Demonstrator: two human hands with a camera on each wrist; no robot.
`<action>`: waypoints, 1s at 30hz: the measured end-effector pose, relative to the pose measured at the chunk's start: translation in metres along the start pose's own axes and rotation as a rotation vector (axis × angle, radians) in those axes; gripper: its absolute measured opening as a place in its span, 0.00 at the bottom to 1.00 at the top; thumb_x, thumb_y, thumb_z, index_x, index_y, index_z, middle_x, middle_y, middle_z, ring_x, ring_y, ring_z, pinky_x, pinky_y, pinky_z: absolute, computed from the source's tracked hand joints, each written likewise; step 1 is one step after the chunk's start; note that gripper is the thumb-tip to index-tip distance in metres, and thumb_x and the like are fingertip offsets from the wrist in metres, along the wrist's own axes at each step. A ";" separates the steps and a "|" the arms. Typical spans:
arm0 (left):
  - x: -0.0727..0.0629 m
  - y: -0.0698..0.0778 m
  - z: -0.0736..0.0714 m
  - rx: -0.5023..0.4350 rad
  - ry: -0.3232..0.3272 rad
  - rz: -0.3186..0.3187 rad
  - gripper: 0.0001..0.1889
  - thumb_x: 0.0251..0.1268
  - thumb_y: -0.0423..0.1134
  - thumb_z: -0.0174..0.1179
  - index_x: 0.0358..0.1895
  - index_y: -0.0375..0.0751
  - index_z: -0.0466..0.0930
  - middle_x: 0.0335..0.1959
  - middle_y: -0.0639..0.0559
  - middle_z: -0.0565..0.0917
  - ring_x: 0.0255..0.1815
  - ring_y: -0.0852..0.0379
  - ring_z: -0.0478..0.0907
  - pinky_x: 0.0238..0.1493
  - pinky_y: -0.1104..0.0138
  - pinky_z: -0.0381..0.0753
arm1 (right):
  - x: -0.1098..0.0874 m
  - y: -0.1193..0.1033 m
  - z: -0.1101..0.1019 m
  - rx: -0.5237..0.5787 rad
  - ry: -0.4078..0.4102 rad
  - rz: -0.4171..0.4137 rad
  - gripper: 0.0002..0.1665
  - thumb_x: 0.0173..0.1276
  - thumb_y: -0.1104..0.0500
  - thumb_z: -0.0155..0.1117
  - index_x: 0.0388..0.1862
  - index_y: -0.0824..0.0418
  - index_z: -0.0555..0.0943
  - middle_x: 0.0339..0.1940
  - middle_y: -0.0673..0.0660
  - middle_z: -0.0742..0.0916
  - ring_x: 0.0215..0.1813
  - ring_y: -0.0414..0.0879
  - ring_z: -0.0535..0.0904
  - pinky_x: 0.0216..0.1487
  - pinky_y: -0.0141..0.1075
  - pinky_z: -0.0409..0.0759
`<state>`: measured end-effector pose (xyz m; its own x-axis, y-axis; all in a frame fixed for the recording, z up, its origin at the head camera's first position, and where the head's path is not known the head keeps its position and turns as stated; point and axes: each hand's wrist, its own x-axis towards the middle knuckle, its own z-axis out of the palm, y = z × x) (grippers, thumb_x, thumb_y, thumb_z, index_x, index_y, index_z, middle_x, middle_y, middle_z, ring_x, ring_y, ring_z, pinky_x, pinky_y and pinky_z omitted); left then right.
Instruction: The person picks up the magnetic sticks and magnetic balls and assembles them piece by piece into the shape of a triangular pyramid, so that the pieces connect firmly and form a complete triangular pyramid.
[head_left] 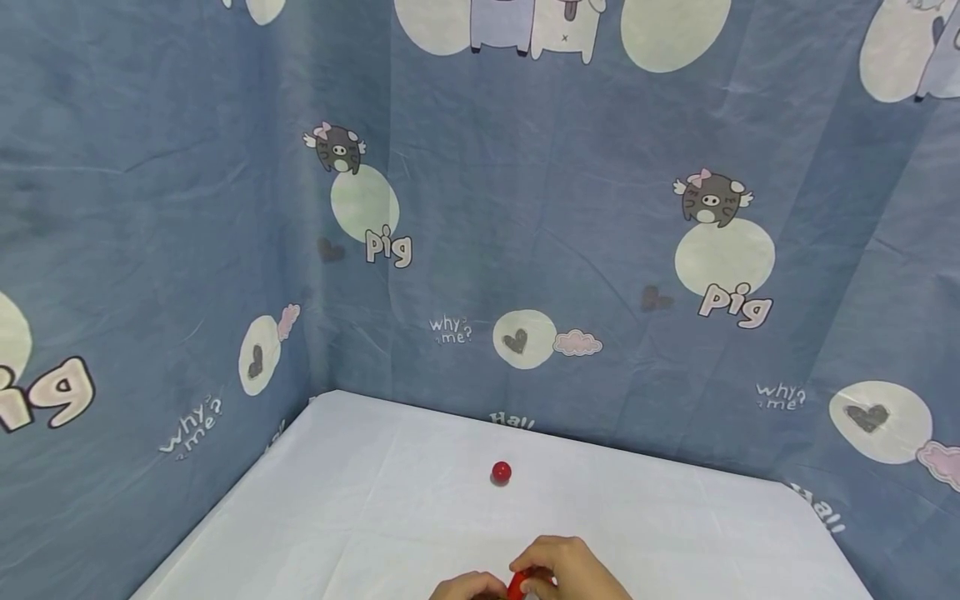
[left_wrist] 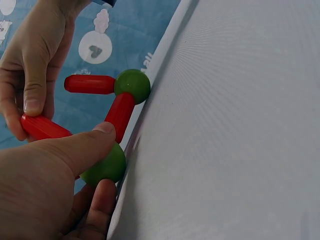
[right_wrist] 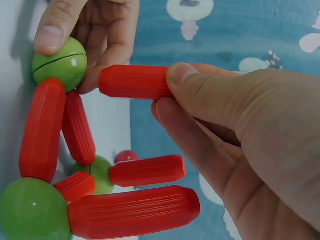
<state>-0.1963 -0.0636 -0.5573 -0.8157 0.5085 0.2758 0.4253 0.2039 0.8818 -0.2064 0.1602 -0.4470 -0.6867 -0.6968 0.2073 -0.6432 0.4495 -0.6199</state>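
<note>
My left hand (head_left: 468, 586) grips a green ball (right_wrist: 60, 65) between thumb and fingers. Red sticks join that ball to two more, a near green ball (right_wrist: 34, 212) and a farther green ball (left_wrist: 132, 86); each of those two also carries a projecting red stick (right_wrist: 135, 212). With thumb and fingers my right hand (head_left: 566, 567) pinches a separate-looking red stick (right_wrist: 134, 81) by one end. Its other end points at the ball in my left hand, with a small gap showing in the right wrist view. In the left wrist view my left thumb hides that end.
A shiny red ball (head_left: 501, 472) lies on the white-covered table (head_left: 420, 500), beyond my hands. Blue printed cloth (head_left: 525, 208) hangs behind the table and along its left side.
</note>
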 end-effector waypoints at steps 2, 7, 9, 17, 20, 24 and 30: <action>0.000 -0.001 0.000 0.005 -0.002 0.009 0.07 0.69 0.38 0.63 0.44 0.38 0.83 0.36 0.58 0.86 0.38 0.78 0.76 0.40 0.74 0.79 | 0.000 0.001 0.001 -0.025 0.004 -0.017 0.10 0.63 0.70 0.71 0.44 0.64 0.89 0.36 0.48 0.89 0.37 0.28 0.80 0.40 0.27 0.83; 0.000 -0.003 0.000 0.009 -0.007 0.033 0.07 0.69 0.37 0.63 0.44 0.37 0.83 0.36 0.54 0.86 0.38 0.78 0.76 0.40 0.75 0.79 | 0.000 0.003 0.002 -0.011 -0.014 0.017 0.10 0.63 0.68 0.72 0.44 0.62 0.89 0.36 0.45 0.88 0.37 0.27 0.79 0.41 0.27 0.83; 0.000 -0.004 0.000 0.007 -0.003 0.041 0.07 0.69 0.37 0.63 0.44 0.37 0.83 0.36 0.53 0.86 0.38 0.78 0.75 0.39 0.75 0.79 | 0.001 0.003 0.002 0.006 -0.024 0.033 0.09 0.64 0.67 0.72 0.44 0.62 0.89 0.36 0.45 0.88 0.37 0.27 0.79 0.41 0.26 0.83; 0.000 -0.003 0.000 -0.006 0.001 -0.001 0.08 0.68 0.37 0.63 0.45 0.36 0.83 0.36 0.57 0.85 0.38 0.79 0.75 0.39 0.75 0.78 | 0.000 0.001 0.003 0.064 -0.060 0.095 0.09 0.65 0.65 0.72 0.45 0.63 0.89 0.36 0.46 0.88 0.37 0.27 0.78 0.41 0.26 0.82; 0.000 -0.003 -0.001 -0.002 -0.004 -0.003 0.08 0.69 0.38 0.63 0.45 0.36 0.83 0.37 0.57 0.85 0.38 0.79 0.75 0.40 0.75 0.79 | 0.000 0.001 0.003 0.082 -0.070 0.107 0.09 0.66 0.65 0.71 0.45 0.64 0.88 0.35 0.46 0.87 0.36 0.27 0.77 0.41 0.25 0.82; 0.000 -0.004 0.000 0.000 -0.003 0.005 0.09 0.69 0.38 0.63 0.45 0.36 0.83 0.37 0.55 0.86 0.39 0.79 0.75 0.40 0.75 0.79 | 0.000 0.002 0.003 0.085 -0.077 0.101 0.08 0.66 0.65 0.71 0.44 0.64 0.88 0.34 0.46 0.88 0.36 0.27 0.77 0.40 0.25 0.81; 0.000 -0.001 0.001 -0.035 0.001 0.003 0.09 0.69 0.37 0.63 0.44 0.34 0.83 0.36 0.52 0.86 0.38 0.78 0.76 0.40 0.75 0.80 | 0.001 0.002 0.005 0.096 -0.087 0.111 0.08 0.67 0.65 0.70 0.43 0.65 0.88 0.34 0.45 0.88 0.36 0.27 0.78 0.41 0.25 0.82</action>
<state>-0.1968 -0.0629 -0.5588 -0.8148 0.5080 0.2793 0.4141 0.1728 0.8937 -0.2071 0.1578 -0.4518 -0.7172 -0.6934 0.0696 -0.5267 0.4740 -0.7056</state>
